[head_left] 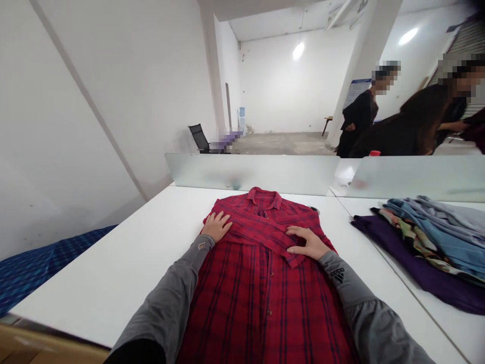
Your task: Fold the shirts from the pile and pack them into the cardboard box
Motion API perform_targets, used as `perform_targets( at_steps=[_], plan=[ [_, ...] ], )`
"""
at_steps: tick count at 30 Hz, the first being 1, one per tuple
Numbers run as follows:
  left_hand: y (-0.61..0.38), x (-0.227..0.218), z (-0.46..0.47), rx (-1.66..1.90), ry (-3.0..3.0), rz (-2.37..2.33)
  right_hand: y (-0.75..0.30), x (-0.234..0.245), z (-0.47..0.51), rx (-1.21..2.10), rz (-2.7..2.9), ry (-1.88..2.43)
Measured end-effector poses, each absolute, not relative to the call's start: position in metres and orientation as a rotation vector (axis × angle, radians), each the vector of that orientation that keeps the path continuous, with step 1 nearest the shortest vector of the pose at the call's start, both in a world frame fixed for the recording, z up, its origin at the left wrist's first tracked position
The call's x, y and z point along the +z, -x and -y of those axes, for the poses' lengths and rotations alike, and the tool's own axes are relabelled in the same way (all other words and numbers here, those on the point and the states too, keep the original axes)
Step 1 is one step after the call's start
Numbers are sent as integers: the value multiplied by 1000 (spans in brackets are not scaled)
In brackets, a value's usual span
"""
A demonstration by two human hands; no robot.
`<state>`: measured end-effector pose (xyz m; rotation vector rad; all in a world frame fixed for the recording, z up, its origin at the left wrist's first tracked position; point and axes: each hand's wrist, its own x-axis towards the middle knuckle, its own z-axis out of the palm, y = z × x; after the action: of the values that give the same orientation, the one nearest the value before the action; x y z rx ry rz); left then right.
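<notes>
Shirt: A red plaid shirt [246, 298] was laid front up on the white table [140, 247], its collar [267, 196] at the far end, its hem out of view at the near edge of the picture.
Sleeve: The upper sleeve [253, 231] was laid across the chest, slanting from the left side toward the right hand; its cuff [296, 260] was turned toward the near right. How the other sleeve was laid beneath could not be fully told.
Left hand: The left hand [216, 226] was spread flat on the cloth at the left side of the chest; nothing was seen to be gripped.
Right hand: The right hand [308, 243] was rested over the cuff end, thumb and forefinger parted, with cloth visible between them; no pinch was shown.
Step in hand: The laying and smoothing of the crossed sleeve was judged to be under way.
Next move: Light pressure outward along the sleeve was judged to be called for, then a pinch at the shirt's side edge, with the crossed layer kept flat.
Surroundings: A pile of garments [441, 242] was placed to the right, well apart from the shirt; a frosted partition [261, 172] was set beyond the collar.
</notes>
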<state>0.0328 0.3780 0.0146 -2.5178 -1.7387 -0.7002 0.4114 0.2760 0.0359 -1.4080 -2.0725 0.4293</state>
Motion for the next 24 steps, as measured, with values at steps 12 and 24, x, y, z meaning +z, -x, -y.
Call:
perform_targets(
  at_steps=[12, 24],
  plan=[
    [-32, 16, -374, -571, 2430, 1859, -392, 44, -280, 138, 1906, 1908],
    [-33, 19, -373, -658, 2422, 1896, -422, 21, -293, 151, 1259, 1856]
  ],
)
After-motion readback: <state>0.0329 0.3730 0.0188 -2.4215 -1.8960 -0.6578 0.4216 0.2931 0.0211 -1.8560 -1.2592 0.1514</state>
